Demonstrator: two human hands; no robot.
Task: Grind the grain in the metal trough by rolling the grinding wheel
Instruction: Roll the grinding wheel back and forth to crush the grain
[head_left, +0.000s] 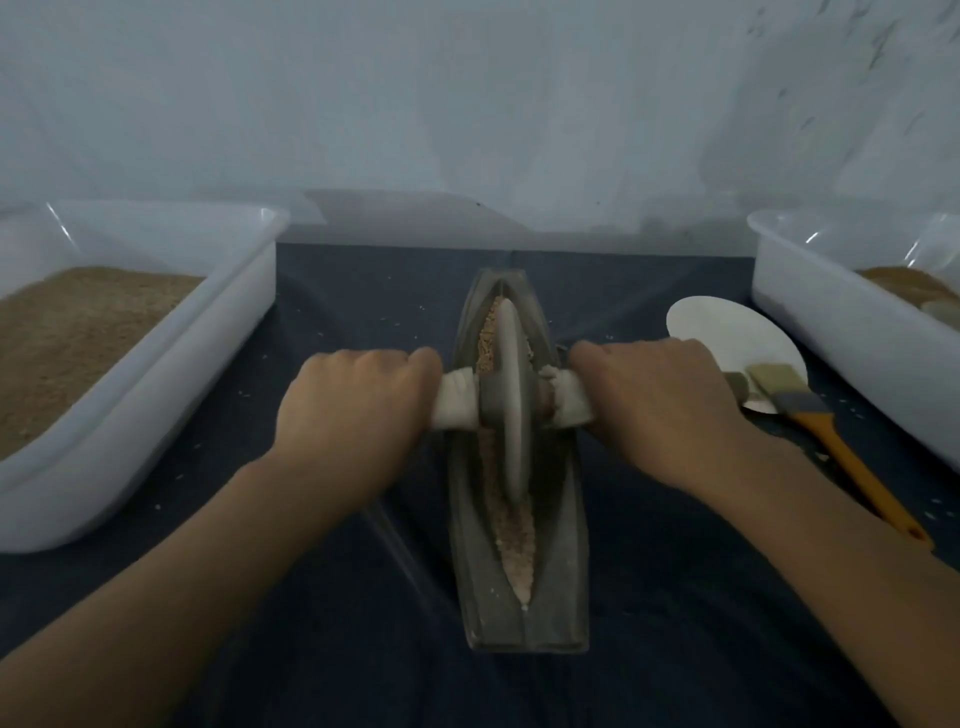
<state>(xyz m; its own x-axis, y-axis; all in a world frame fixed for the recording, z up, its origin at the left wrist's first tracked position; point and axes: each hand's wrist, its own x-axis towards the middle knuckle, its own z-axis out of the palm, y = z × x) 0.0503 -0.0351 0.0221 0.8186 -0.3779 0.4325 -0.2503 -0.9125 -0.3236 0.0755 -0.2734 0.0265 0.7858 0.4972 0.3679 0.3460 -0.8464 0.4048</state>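
A long boat-shaped metal trough (563, 561) lies lengthwise on the dark cloth in the middle. Brown grain (511, 530) fills its groove, paler and finer near me. The grey grinding wheel (505, 400) stands on edge in the groove, somewhat beyond the trough's middle. A cloth-wrapped axle (457, 400) runs through it. My left hand (353, 410) grips the left end of the axle. My right hand (654, 405) grips the right end. Both hands cover most of the handle ends.
A white plastic tub (171, 364) holding brown grain stands at the left. Another white tub (852, 332) with some grain is at the right. Between it and the trough lie a white round plate (727, 332) and a brush with an orange handle (841, 457). A wall is close behind.
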